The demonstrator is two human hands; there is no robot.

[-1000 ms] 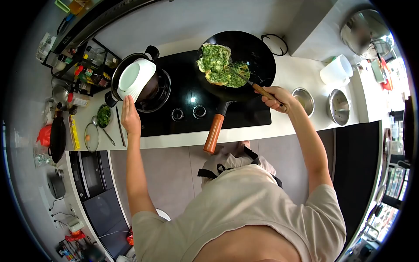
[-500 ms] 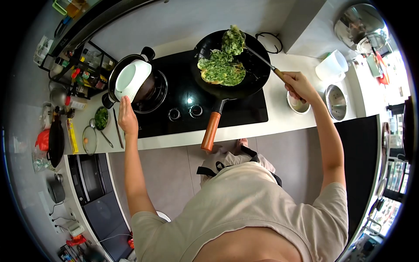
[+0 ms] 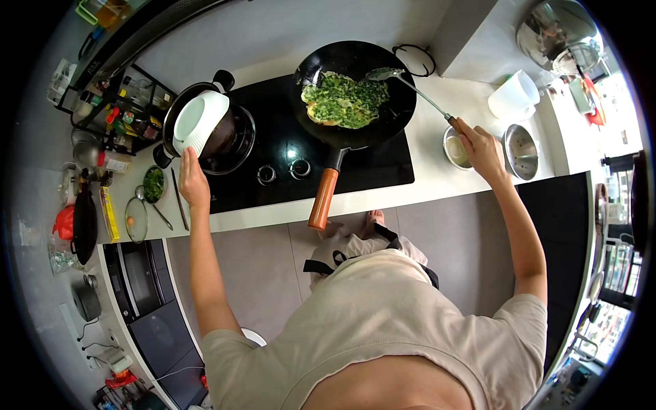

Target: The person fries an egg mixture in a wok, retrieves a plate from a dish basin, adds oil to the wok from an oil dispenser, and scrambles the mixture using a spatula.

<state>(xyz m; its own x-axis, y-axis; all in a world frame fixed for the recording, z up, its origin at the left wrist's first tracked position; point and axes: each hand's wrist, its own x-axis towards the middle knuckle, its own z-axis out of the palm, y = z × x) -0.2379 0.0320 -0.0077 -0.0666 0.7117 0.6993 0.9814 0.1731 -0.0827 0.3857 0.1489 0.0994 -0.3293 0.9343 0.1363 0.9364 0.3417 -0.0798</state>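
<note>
My right hand [image 3: 482,148] grips the wooden handle of a spatula [image 3: 432,104], whose metal blade rests at the right edge of a green-flecked omelette [image 3: 345,100]. The omelette lies flat in a black wok [image 3: 403,113] on the hob, its orange-brown handle pointing toward me. With my left hand [image 3: 194,179] I hold a pale ribbed bowl [image 3: 201,117], tilted over the dark pot [image 3: 171,126] on the left burner. My left fingers press on the bowl's near edge. The thumb's grip is partly hidden.
Left of the hob stand a bowl of chopped greens [image 3: 155,183], a glass bowl [image 3: 136,220] with a spoon, and a bottle rack [image 3: 133,102]. On the right are a small bowl [image 3: 456,149], a perforated steel bowl [image 3: 521,152] and a white plastic container [image 3: 514,96].
The spatula has come down, and the omelette portion that was lifted on it now lies in the wok. My right hand has moved slightly lower and right. The left hand still holds the bowl.
</note>
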